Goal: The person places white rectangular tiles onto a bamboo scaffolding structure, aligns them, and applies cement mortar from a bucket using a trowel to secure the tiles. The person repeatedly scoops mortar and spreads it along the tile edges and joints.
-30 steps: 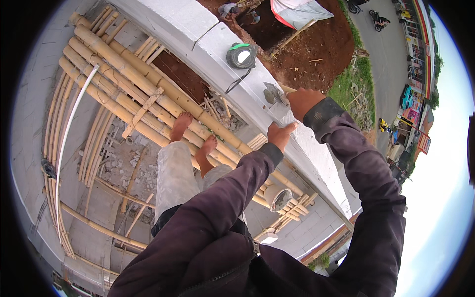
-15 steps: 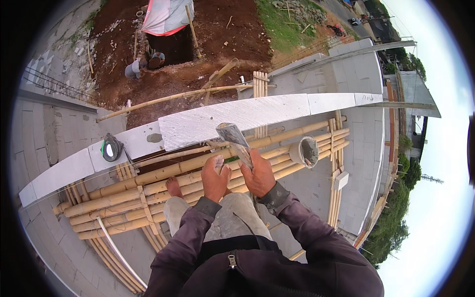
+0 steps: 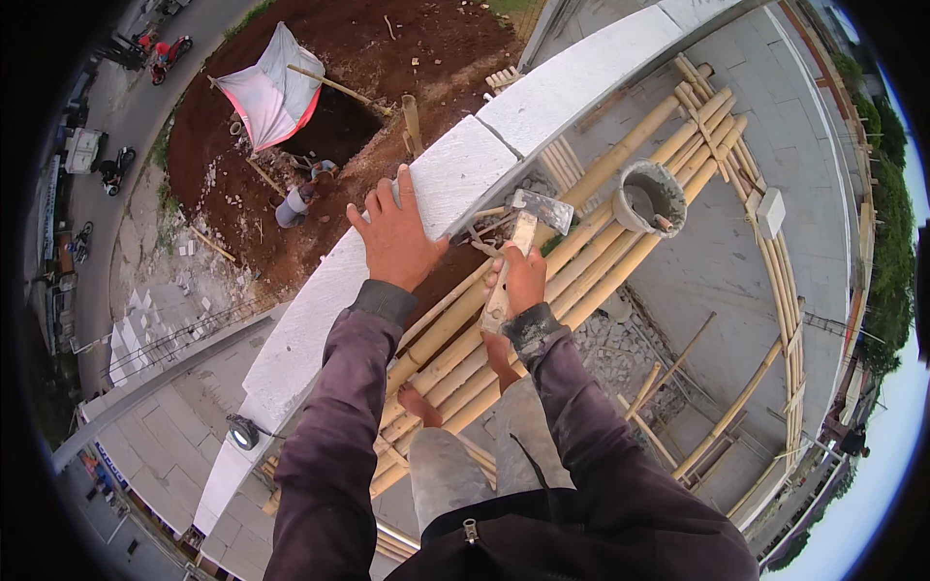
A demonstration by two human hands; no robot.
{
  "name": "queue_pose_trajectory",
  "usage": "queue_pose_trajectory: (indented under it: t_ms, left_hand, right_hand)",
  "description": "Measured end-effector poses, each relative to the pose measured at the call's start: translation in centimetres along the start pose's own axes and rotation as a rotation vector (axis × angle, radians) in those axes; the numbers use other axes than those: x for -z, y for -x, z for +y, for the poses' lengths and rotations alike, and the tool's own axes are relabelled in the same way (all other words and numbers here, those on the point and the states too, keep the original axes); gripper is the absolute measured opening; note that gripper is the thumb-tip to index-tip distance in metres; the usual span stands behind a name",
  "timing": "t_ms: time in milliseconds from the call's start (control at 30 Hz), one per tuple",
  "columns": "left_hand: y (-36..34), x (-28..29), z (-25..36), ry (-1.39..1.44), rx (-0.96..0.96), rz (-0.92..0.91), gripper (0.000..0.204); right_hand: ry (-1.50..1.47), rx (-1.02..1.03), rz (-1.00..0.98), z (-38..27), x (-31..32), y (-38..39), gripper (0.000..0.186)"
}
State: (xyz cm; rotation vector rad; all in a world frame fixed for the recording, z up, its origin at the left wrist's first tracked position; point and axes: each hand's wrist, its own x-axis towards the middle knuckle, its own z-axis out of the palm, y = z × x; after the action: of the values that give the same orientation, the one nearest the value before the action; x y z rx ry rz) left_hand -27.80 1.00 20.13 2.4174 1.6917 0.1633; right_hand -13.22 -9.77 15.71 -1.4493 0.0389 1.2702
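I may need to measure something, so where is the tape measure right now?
In the head view, the tape measure is at lower left, on top of the pale block wall, below and left of the left hand.

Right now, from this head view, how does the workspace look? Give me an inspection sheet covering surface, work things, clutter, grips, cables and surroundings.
Surface: pale block wall beside bamboo poles; the person's bare feet are on the poles.
Work things: hand tool with a flat metal head; grey-smeared bucket on the poles.
Clutter: tape measure on the wall's lower-left stretch; rubble below the poles.
Grips: left grip open, fingers spread, apparently resting on the wall; right grip closed around the tool's handle.
Cables: nothing seen.
Surroundings: dug red-brown soil, tarp, people by a pit, road with motorbikes.
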Motion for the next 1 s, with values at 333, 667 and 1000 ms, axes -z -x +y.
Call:
queue_pose_trajectory:
  t_ms: [333,667,1000]
  left_hand:
    - [-3.1,-0.5,3.3,-0.014,-0.043,0.0,0.114]
    - [-15.0,-3.5,14.4,-0.018,-0.258,0.074,0.108]
    - [-16.8,-4.3,17.2,0.048,-0.201,0.03,0.11]
  right_hand:
    - [-0.197,-0.075,-0.029,-2.5,0.1,-4.3,0.016]
    - [-0.409,-0.004,0.076,-6.3,-0.6,-7.3,0.017]
    - [-0.49,-0.095,0.079,-8.6,-1.2,-7.7,0.016]
